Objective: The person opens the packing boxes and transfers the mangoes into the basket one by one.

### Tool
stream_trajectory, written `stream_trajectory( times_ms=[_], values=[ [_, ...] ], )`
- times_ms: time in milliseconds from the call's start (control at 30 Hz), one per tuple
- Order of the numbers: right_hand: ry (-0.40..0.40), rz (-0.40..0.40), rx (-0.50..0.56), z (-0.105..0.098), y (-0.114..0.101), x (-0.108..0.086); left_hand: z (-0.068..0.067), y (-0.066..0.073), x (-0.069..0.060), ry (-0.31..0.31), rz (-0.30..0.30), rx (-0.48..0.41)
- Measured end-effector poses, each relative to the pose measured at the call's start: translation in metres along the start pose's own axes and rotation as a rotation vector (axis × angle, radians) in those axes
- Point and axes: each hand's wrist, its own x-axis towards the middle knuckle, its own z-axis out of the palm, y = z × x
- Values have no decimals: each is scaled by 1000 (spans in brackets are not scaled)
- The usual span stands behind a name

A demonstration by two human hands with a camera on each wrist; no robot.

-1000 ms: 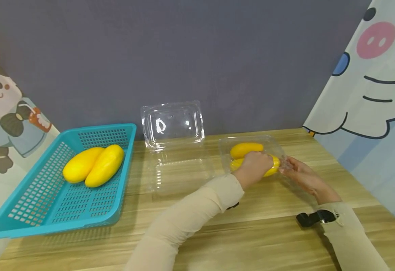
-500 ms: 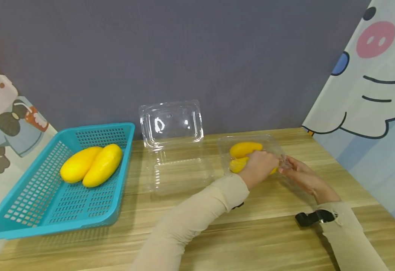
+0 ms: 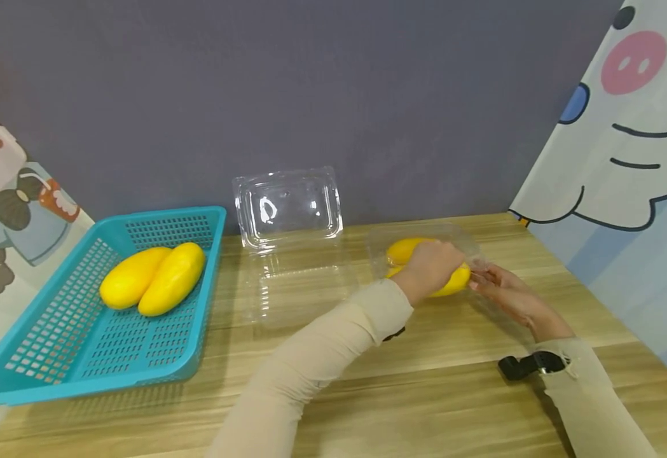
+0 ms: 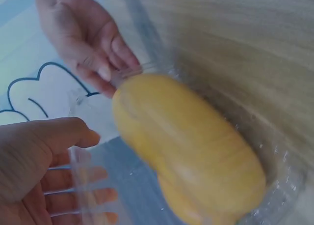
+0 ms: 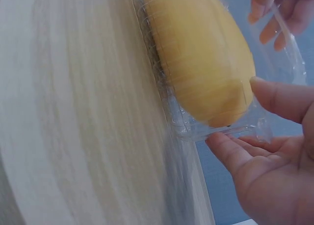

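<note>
Two yellow mangoes lie side by side in a clear plastic clamshell box point(image 3: 376, 245) at the right of the table. In the head view, my left hand point(image 3: 433, 267) covers part of the rear mango point(image 3: 403, 250) and the front mango point(image 3: 456, 281). Seen from the left wrist, my left hand point(image 4: 29, 171) holds a thin clear flap, apparently the lid point(image 4: 81, 168), its thumb on one side and fingers behind it. At the box's right end, my right hand point(image 3: 507, 294) pinches the clear plastic edge point(image 5: 245, 129), thumb near the mango's tip point(image 5: 216, 117).
A teal basket point(image 3: 214, 280) at the left contains two more mangoes point(image 3: 150, 280). Between it and my hands stands another clear clamshell box point(image 3: 304, 273), its lid point(image 3: 287, 210) raised against the grey back wall point(image 3: 333, 95). Patterned side panels point(image 3: 642, 159) border the table.
My left hand shifts slightly right, then back left, over the mangoes. More of the front mango's right end shows now. My right hand stays at the box's right end.
</note>
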Motion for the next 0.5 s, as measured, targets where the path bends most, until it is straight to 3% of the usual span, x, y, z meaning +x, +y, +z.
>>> stream_trajectory(
  times_ms=[333,500],
  values=[
    [2,5,23,0,-2,0,-14,-29,-16,67,87,-47],
    [0,11,14,0,-2,0,-21,-46,-20,99,81,-131]
  ],
)
